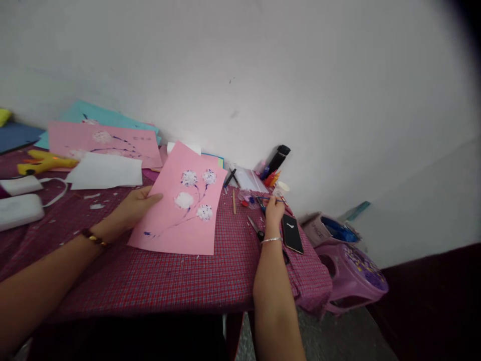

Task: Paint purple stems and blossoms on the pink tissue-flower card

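Note:
My left hand [138,204] pinches the left edge of a pink sheet of paper [173,225], holding it tilted above the table. White textured blossoms [184,200] on dark purple painted stems [188,211] decorate the sheet, and three blossoms carry purple specks. Over at the right side of the table, my right hand [275,208] is closed around a thin blue paintbrush [262,197]. Just left of the brush are small dabs or caps of red and blue paint [246,201]. Scissors [256,228] and a black phone [292,233] lie close to my right wrist.
A yellow glue gun [47,162], white paper [107,172], a white power strip [20,210] and another decorated pink sheet [124,143] lie left. Paint bottles [271,179] and a black bottle [277,159] stand by the wall. A pink stool [353,276] is right of the checked tablecloth [169,286].

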`<state>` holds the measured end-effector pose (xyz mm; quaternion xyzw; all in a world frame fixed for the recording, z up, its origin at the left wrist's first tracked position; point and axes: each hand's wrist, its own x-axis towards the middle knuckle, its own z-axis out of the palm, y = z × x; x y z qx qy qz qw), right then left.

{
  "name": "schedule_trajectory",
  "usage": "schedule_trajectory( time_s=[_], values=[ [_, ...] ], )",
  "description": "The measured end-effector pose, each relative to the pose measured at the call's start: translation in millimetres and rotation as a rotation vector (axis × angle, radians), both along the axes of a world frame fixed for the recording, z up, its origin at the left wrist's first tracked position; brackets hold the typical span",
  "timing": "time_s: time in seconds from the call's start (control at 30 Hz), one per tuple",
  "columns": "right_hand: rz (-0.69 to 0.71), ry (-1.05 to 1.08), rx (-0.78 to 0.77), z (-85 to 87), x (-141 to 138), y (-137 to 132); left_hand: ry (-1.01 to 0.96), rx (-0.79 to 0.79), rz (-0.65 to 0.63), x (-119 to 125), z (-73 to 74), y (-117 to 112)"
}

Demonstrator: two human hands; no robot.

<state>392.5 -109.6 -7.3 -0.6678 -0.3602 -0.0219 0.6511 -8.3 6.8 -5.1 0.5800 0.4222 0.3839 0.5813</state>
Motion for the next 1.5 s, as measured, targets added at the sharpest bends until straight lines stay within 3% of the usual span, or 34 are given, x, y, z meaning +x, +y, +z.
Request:
schedule_trajectory(
  time_s=[0.13, 0.27, 0.4, 0.5, 0.6, 0.8, 1.1, 1.37, 1.5],
  values=[
    [0.090, 0.172, 0.185, 25.6, -32.2, -0.8, -0.092, 0.032, -0.029, 3.1, -2.8, -3.5],
    [0.295, 0.233, 0.305, 46.5, -96.0, -4.6, -0.129, 0.119, 0.024, 7.9, -1.8, -7.4],
    [0.423, 0.018, 0.265, 53.9, -156.0, -16.5, -0.051, 0.295, 0.081, 9.8, 3.0, -15.4],
    [0.490, -0.074, 0.250, 51.9, -176.4, -19.6, 0.041, 0.449, 0.115, 9.4, 5.2, -20.2],
    [0.538, -0.106, 0.221, 49.0, -180.1, -17.6, 0.086, 0.520, 0.131, 9.3, 5.9, -21.6],
    [0.589, -0.050, 0.197, 45.3, -177.6, -10.1, 0.058, 0.515, 0.122, 9.9, 8.0, -22.0],
    [0.584, 0.186, 0.210, 35.8, -174.2, 3.4, -0.154, 0.202, 0.098, 13.9, 5.1, -23.4],
    [0.646, 0.496, 0.178, 29.3, -166.4, 13.5, -0.230, 0.110, 0.088, 15.7, 1.4, -21.5],
    [0.608, 0.469, 0.221, 33.8, -166.8, 10.6, -0.243, 0.100, 0.091, 15.8, 2.1, -22.3]
  ],
)
